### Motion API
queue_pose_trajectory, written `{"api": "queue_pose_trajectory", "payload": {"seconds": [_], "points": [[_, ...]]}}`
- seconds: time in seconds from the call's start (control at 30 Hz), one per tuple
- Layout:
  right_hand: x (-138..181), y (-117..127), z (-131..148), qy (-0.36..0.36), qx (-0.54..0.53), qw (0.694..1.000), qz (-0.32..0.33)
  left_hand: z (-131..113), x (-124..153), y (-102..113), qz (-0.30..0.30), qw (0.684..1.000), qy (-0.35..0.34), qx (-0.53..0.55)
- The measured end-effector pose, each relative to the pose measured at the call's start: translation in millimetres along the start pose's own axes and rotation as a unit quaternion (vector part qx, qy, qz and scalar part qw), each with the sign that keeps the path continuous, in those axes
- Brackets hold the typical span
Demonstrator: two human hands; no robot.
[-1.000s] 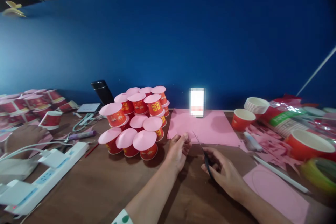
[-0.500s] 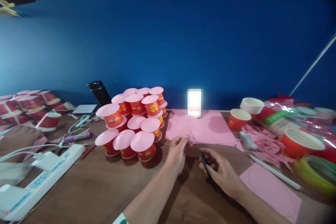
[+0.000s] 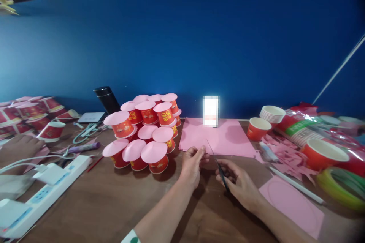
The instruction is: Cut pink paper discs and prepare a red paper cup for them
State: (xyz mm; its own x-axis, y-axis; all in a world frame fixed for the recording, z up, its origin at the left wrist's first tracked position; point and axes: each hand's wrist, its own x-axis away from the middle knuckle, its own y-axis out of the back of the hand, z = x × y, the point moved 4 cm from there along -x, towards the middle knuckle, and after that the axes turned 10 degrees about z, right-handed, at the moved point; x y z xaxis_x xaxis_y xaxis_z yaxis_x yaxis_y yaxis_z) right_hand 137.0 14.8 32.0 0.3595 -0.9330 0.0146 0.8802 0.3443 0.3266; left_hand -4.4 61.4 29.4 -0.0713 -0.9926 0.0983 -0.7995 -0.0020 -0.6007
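Head view shows the right hand (image 3: pixel 241 184) with fingers clenched round the black scissors (image 3: pixel 218 163), whose blades point up toward the pink paper sheet (image 3: pixel 219 138) on the counter (image 3: pixel 99 205). Just beside the blades, the left hand (image 3: pixel 192 163) pinches the sheet's near edge between fingers (image 3: pixel 201 151).

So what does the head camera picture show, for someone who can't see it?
A person's left hand pinches the near edge of a pink paper sheet while the right hand holds black scissors beside it on a brown table. Left of the hands stands a pile of red paper cups with pink paper tops.
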Motion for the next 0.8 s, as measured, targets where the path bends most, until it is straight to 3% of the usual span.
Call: {"api": "queue_pose_trajectory", "payload": {"seconds": [0.8], "points": [[0.1, 0.0, 0.9, -0.007, 0.001, 1.0, -0.005, 1.6, 0.3, 1.3, -0.009, 1.0, 0.008, 0.003]]}}
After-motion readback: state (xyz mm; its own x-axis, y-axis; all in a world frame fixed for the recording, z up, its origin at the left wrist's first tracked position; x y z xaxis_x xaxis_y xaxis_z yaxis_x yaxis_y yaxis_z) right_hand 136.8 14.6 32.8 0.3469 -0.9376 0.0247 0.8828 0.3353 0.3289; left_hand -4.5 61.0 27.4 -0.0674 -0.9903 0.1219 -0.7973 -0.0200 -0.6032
